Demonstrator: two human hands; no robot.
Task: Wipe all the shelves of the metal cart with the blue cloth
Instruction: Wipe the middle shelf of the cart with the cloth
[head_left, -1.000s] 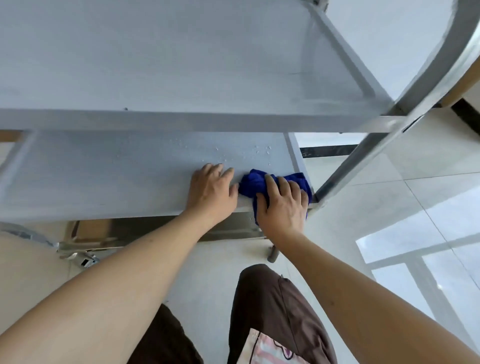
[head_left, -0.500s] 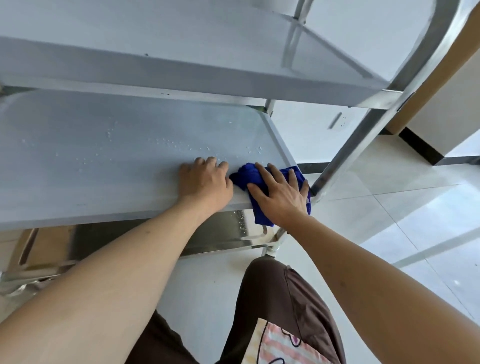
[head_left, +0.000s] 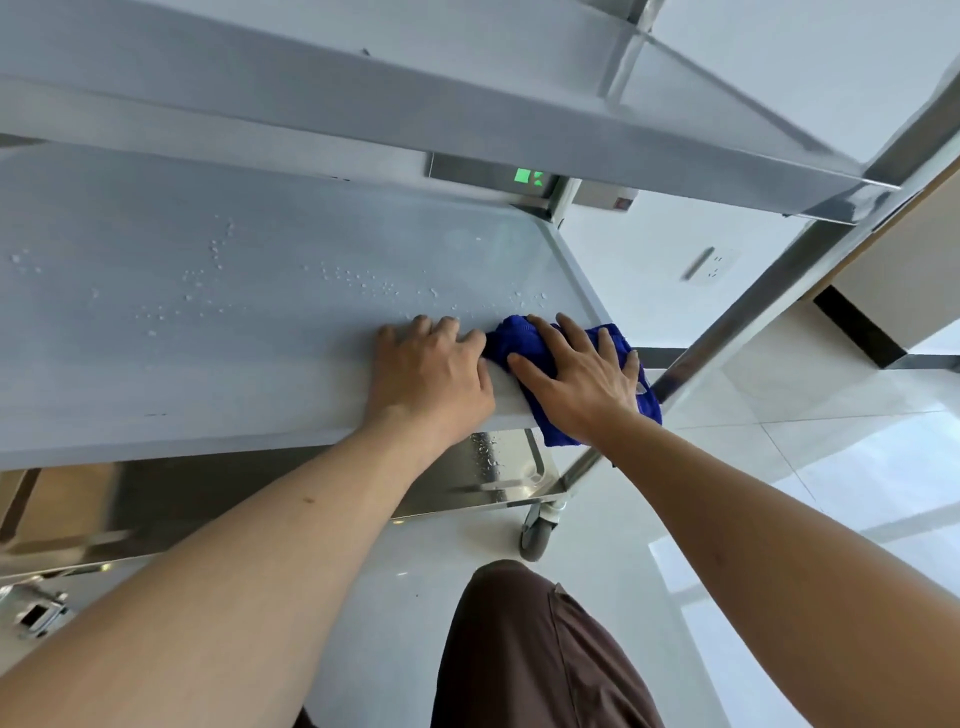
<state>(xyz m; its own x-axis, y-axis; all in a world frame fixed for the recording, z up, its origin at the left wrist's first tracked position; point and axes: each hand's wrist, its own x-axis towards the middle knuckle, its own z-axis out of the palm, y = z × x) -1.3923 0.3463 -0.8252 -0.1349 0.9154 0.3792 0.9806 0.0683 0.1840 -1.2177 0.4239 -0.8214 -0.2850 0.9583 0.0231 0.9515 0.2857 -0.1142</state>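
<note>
The place is looking like a commercial or institutional kitchen or service room, though the pictures are not settling which. A stainless steel cart (head_left: 545, 119) with three shelves and a swivel castor (head_left: 537, 530) is standing on glossy pale floor tiles (head_left: 810, 467). Beyond the fingertips, a white wall is carrying a socket (head_left: 714, 265). Further beyond the fingers, behind the cart, a device is showing a green lit display (head_left: 527, 175).
</note>
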